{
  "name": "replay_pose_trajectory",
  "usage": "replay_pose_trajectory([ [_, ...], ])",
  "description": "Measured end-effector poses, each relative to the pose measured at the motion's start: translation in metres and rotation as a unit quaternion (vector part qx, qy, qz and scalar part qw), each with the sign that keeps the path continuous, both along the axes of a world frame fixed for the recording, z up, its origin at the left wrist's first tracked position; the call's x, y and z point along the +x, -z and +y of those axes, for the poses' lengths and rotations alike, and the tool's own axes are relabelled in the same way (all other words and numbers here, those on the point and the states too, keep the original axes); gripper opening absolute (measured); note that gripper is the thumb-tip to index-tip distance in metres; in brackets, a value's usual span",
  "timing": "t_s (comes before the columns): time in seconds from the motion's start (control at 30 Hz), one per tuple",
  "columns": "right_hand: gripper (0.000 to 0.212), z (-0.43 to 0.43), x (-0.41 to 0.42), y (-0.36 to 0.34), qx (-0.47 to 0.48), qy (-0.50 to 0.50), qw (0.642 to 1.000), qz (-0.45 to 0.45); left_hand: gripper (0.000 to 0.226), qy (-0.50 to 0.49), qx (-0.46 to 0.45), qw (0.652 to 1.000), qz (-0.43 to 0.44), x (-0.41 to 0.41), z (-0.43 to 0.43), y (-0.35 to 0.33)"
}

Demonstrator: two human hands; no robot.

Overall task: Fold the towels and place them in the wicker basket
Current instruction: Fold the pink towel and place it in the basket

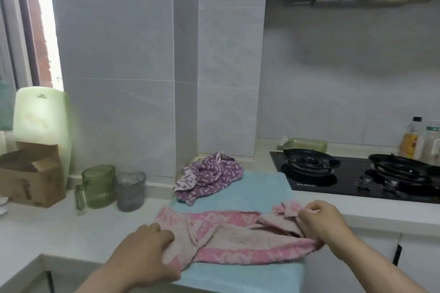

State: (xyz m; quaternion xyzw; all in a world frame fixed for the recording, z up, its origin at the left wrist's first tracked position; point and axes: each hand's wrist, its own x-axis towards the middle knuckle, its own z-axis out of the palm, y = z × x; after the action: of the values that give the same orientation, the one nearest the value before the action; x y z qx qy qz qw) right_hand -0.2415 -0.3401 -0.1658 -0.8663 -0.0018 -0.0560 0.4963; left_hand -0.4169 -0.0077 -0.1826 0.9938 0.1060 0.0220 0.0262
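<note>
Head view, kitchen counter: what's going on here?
A person is handling a pink towel: the left hand grips its left end, the right hand pinches its right end. It lies rumpled, not yet folded, on a blue towel spread over the counter. A purple towel sits crumpled behind.

Bare counter (59, 228) lies open at left; green jug (96, 185), grey cup (129, 190) and stove (357, 173) bound the towels' sides.
</note>
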Motion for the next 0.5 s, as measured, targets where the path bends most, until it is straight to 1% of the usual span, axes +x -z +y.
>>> replay_pose_trajectory([
  [0.03,0.013,-0.002,0.001,-0.004,0.003,0.003,1.0,-0.006,0.064,0.021,0.015,1.0,-0.01,0.002,0.004,0.002],
  [0.07,0.014,-0.005,0.004,-0.007,0.012,-0.001,1.0,-0.007,0.056,0.047,0.022,0.998,-0.027,0.005,0.007,0.005],
  [0.13,0.019,-0.012,0.011,-0.019,0.035,0.001,0.999,0.007,0.041,0.076,0.001,0.995,-0.067,0.012,0.019,0.01],
  [0.17,0.025,-0.017,0.016,-0.024,0.055,0.008,0.998,0.024,0.036,0.073,-0.04,0.993,-0.087,0.012,0.021,0.008],
  [0.23,0.021,-0.027,0.026,-0.034,0.11,0.032,0.992,0.051,0.026,0.034,-0.157,0.977,-0.139,0.017,0.03,0.006],
  [0.3,0.014,-0.034,0.029,-0.041,0.179,0.07,0.979,0.065,0.027,-0.019,-0.273,0.941,-0.202,0.022,0.038,0.003],
  [0.33,0.013,-0.035,0.031,-0.043,0.219,0.089,0.969,0.068,0.03,-0.045,-0.346,0.909,-0.229,0.025,0.042,0.001],
  [0.37,0.013,-0.037,0.031,-0.044,0.257,0.105,0.958,0.071,0.032,-0.071,-0.427,0.864,-0.255,0.029,0.046,0.0],
  [0.4,0.015,-0.038,0.032,-0.044,0.291,0.121,0.946,0.071,0.031,-0.101,-0.506,0.808,-0.283,0.032,0.05,-0.002],
  [0.43,0.017,-0.04,0.031,-0.045,0.32,0.135,0.935,0.071,0.028,-0.132,-0.581,0.739,-0.314,0.035,0.055,-0.003],
  [0.5,0.02,-0.044,0.032,-0.045,0.358,0.142,0.92,0.067,0.022,-0.173,-0.714,0.578,-0.355,0.039,0.059,-0.01],
])
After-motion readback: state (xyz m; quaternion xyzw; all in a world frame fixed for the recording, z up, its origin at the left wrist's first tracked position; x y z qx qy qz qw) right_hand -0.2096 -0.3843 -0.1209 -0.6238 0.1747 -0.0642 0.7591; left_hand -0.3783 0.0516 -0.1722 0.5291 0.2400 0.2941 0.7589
